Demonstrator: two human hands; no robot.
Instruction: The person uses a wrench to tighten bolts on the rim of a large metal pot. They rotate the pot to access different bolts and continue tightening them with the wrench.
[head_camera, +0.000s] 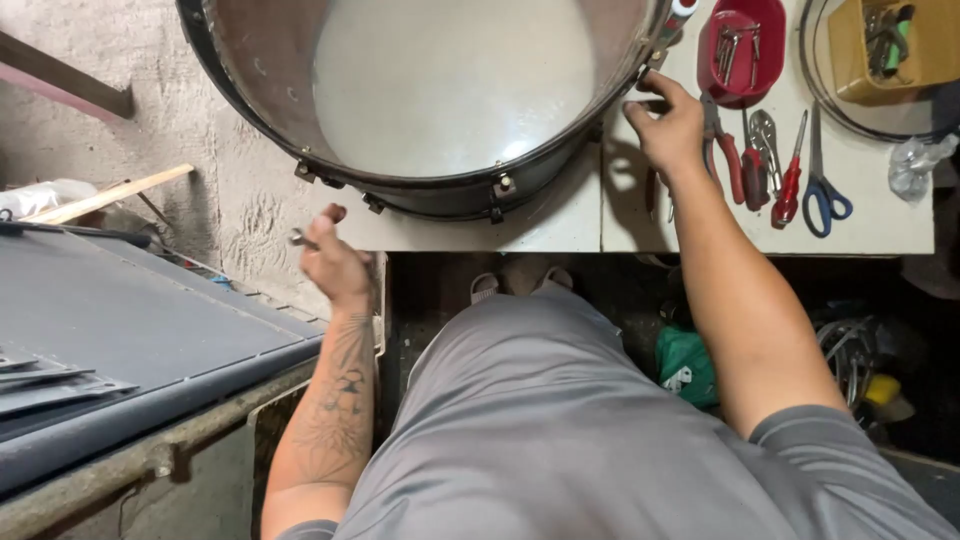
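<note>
A large drum shell (440, 190) with a dark hoop and metal lugs lies on the white table (560, 225), open side up, its pale head showing inside. My left hand (335, 262) is below the drum's near-left rim, closed on a small metal wrench (300, 239). My right hand (668, 125) rests against the drum's right rim, fingers touching the hoop and a lug. Nothing is held in it.
Right of my right hand lie red-handled pliers (728, 155), a red screwdriver (790, 185) and blue scissors (822, 190). A red tray (742, 45) and a yellow box (890, 45) hold small tools. A grey case (120, 330) stands at left.
</note>
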